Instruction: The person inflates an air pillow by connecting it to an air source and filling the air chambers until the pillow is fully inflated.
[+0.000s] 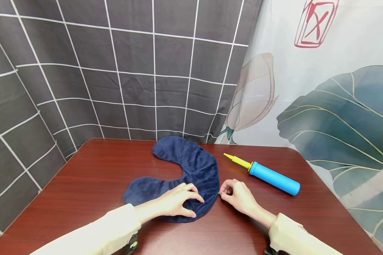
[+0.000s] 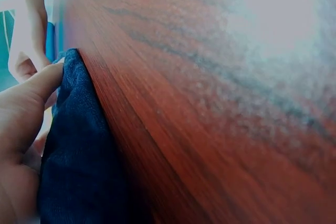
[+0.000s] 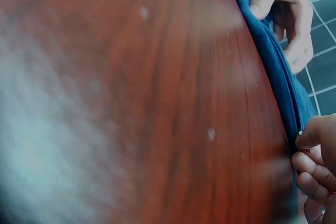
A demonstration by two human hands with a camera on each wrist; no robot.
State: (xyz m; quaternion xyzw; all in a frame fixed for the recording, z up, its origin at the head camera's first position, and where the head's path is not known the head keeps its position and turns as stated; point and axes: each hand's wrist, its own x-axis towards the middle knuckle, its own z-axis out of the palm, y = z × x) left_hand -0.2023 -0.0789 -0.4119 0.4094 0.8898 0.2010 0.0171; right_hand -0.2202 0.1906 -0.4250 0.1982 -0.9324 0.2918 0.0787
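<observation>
A navy plush U-shaped neck pillow (image 1: 200, 166) lies flat on the table, its opening toward the left. My left hand (image 1: 178, 200) rests on its near arm with fingers spread and thumb by the near edge. At the outer right edge, my right hand (image 1: 237, 196) pinches a small zipper pull (image 3: 300, 134) between thumb and curled fingers. The zipper seam (image 3: 287, 80) runs along that edge in the right wrist view. In the left wrist view, the pillow's side (image 2: 79, 145) stands close beside the left thumb.
A blue hand pump (image 1: 274, 178) with a yellow nozzle lies to the right of the pillow. The reddish-brown wooden table (image 1: 92, 177) ends at a dark grid-patterned curtain (image 1: 131, 71) behind, with a floral curtain (image 1: 338, 124) at the right.
</observation>
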